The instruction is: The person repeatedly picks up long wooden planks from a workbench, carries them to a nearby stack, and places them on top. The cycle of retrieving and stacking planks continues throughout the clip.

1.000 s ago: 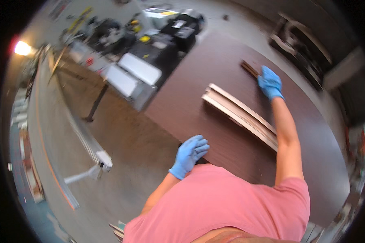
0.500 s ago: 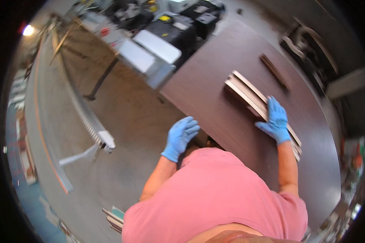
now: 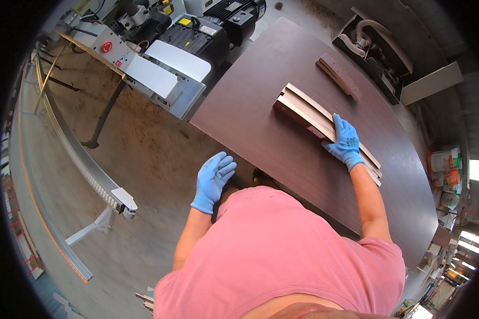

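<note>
My right hand [image 3: 345, 140], in a blue glove, rests on a bundle of long pale wooden strips [image 3: 303, 109] lying on the dark brown tabletop [image 3: 245, 109]. Its fingers stretch across the top of the strips and the thumb points out along their near side. The strips lie side by side with grooves between them, slanting from upper left to lower right. My left hand [image 3: 214, 181], also gloved in blue, hangs off the table's near edge over the floor. It holds nothing; its fingers are loosely extended and slightly curled.
Shorter dark brown strips [image 3: 337, 78] lie farther back on the table. Beyond its left corner stands a machine [image 3: 194, 40] with black motors and a red button [image 3: 106, 47]. A long roller conveyor [image 3: 93, 175] runs at left. An open box with a hose [image 3: 370, 48] sits behind the table.
The whole view has shifted, so the table and machine appear farther left. My right hand stays on the strips, and my left hand stays beside the table edge.
</note>
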Action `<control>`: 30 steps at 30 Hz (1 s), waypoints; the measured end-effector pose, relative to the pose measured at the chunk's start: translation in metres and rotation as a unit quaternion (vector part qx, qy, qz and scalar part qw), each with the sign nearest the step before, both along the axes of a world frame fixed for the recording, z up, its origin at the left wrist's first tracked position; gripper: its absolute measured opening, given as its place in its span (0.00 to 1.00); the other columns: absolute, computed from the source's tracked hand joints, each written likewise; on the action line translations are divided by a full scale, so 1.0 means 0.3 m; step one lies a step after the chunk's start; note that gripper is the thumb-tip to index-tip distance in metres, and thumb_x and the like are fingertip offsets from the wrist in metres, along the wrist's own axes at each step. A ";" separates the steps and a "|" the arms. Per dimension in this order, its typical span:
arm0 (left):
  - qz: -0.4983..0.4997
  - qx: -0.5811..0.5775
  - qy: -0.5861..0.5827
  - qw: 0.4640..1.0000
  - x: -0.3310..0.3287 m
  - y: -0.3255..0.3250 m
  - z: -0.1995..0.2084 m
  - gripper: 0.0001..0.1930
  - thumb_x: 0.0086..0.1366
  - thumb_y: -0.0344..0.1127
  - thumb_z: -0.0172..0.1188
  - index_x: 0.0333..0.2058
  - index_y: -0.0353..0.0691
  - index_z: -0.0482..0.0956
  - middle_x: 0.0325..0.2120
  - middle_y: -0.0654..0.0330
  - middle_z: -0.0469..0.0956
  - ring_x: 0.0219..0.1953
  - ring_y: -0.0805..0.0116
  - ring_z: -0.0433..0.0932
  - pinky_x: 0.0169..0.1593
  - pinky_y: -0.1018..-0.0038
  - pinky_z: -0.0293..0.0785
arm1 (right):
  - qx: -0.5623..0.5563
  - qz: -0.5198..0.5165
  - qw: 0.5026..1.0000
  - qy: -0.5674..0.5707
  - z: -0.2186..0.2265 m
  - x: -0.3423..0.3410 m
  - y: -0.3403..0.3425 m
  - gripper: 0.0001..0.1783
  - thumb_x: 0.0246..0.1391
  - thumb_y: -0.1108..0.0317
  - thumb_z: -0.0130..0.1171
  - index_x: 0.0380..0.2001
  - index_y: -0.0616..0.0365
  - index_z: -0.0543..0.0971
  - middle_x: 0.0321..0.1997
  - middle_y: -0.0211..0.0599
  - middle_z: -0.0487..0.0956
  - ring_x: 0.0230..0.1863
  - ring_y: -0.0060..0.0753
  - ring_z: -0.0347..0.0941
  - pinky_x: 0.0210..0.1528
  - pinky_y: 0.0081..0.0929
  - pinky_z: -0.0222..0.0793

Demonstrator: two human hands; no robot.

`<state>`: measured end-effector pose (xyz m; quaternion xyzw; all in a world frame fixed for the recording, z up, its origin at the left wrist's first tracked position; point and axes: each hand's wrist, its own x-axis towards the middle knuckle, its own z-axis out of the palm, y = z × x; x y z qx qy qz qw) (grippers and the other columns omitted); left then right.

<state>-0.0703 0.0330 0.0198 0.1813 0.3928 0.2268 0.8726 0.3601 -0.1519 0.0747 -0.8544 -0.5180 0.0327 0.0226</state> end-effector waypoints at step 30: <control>0.082 -0.040 -0.032 0.995 -0.201 0.177 -0.150 0.21 0.74 0.41 0.62 0.60 0.38 0.78 0.51 0.51 0.84 0.51 0.55 0.85 0.56 0.59 0.81 | 0.052 0.114 0.992 0.014 0.013 -0.336 0.011 0.55 0.32 0.59 0.81 0.67 0.61 0.71 0.61 0.51 0.77 0.60 0.58 0.73 0.65 0.49 0.69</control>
